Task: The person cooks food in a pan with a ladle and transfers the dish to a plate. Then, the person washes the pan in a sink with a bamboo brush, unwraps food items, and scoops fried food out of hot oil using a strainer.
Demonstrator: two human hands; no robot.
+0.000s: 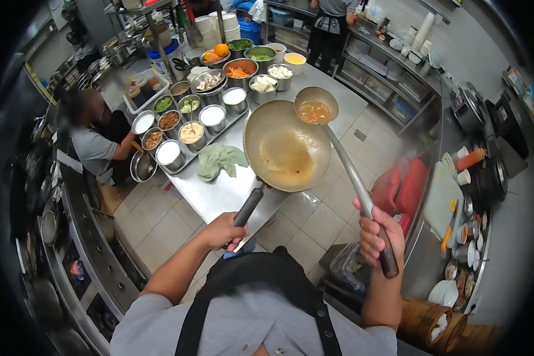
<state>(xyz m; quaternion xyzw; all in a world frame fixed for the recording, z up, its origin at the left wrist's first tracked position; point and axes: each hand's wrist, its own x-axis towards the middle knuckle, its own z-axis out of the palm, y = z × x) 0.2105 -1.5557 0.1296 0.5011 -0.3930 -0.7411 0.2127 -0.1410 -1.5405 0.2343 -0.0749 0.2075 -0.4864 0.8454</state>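
Note:
My left hand [226,231] is closed around the black handle of a wok [258,133]. The wok is tilted so its inside faces me, with a thin brown liquid and a few dark specks at the bottom. My right hand [381,232] grips the dark end of a long-handled ladle [345,155]. The ladle's bowl is beside the wok's upper right rim and holds broth with orange bits. A crumpled green cloth [219,162] lies on the steel table [196,193] left of the wok.
Metal containers of ingredients, among them shredded carrot [238,72] and white powder [212,115], crowd the table's far left. One person [101,142] is at the left and another [332,29] at the back. A counter with a cutting board [445,199] and knife runs along the right.

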